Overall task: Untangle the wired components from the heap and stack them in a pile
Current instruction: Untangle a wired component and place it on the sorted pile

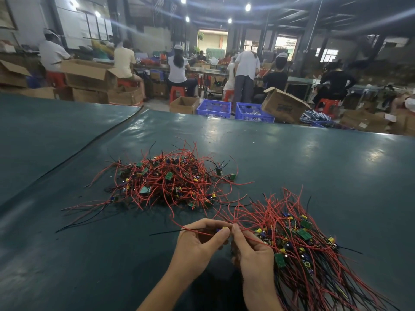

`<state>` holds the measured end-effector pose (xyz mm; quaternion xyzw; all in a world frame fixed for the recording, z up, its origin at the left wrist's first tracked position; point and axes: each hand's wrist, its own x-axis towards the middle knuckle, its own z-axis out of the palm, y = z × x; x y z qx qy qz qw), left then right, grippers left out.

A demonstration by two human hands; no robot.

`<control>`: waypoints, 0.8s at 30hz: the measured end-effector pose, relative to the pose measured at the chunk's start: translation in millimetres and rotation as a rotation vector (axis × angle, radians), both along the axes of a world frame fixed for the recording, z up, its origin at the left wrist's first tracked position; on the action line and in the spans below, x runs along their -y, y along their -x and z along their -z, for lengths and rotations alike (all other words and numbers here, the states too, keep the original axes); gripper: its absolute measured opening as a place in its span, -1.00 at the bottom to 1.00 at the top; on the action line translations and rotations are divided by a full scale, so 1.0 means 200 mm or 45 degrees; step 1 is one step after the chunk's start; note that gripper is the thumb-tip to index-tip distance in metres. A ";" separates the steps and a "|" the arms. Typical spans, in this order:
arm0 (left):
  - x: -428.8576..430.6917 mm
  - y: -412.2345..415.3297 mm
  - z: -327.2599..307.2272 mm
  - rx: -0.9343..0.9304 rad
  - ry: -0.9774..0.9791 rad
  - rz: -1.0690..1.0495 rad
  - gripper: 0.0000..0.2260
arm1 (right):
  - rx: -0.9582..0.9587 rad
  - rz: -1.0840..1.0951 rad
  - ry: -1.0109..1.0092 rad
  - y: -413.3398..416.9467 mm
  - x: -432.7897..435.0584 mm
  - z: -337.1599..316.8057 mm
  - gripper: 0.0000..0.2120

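My left hand (197, 243) and right hand (252, 251) both pinch one wired component (224, 229) just beside the sizeable pile (301, 241), while the heap (166, 181) farther out on the worktop (314, 162) suggests roughly half remains.

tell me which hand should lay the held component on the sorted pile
Probably right: both hands pinch the component, but the right hand lies beside the pile, while the left hand sits on the side away from it.

Left hand (197, 245): bare, lower centre of frame.
Right hand (253, 252): bare.
Forearms (170, 286): bare down to the bottom edge.
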<state>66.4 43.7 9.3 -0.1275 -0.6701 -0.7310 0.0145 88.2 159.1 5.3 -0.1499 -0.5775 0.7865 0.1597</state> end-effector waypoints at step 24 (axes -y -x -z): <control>0.03 0.00 -0.02 0.021 -0.115 0.020 -0.93 | -0.012 -0.015 -0.065 -0.01 0.02 0.00 -0.83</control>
